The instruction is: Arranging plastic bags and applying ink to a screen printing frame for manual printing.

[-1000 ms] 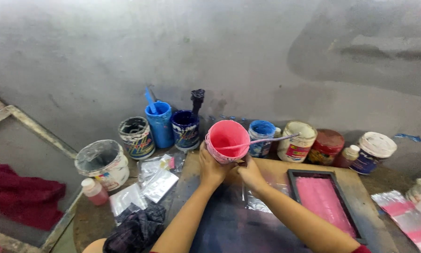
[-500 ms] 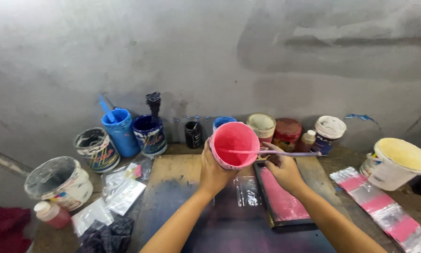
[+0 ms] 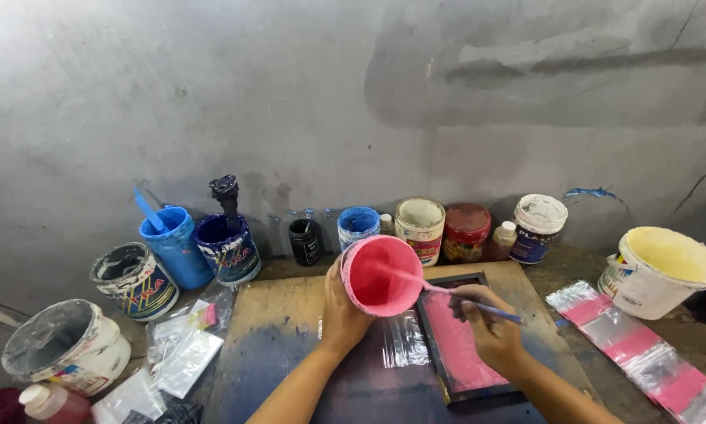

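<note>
A: Looking down from the head camera, what are the hands doing?

B: The left hand (image 3: 343, 312) is wrapped around a pink cup (image 3: 378, 276), tilted so its mouth faces the camera, held above the table (image 3: 278, 330). The right hand (image 3: 490, 334) is closed in a pinch on a thin stick (image 3: 447, 290) whose far end reaches into the cup.

A: How far along does the work look?

B: Midway, I would judge. The cup's inside is coated in pink paint, and the black-framed screen (image 3: 463, 345) just below the right hand already shows a pink area. Whether more paint is needed there, I cannot tell.

A: What surrounds them?

B: Paint tubs stand in a row against the grey wall (image 3: 290, 102): a blue tub (image 3: 172, 245), a dark blue one (image 3: 229, 247), a red jar (image 3: 466, 232). A yellow-lined bucket (image 3: 663, 271) sits at the right, near clear bags with pink inserts (image 3: 635, 341).
</note>
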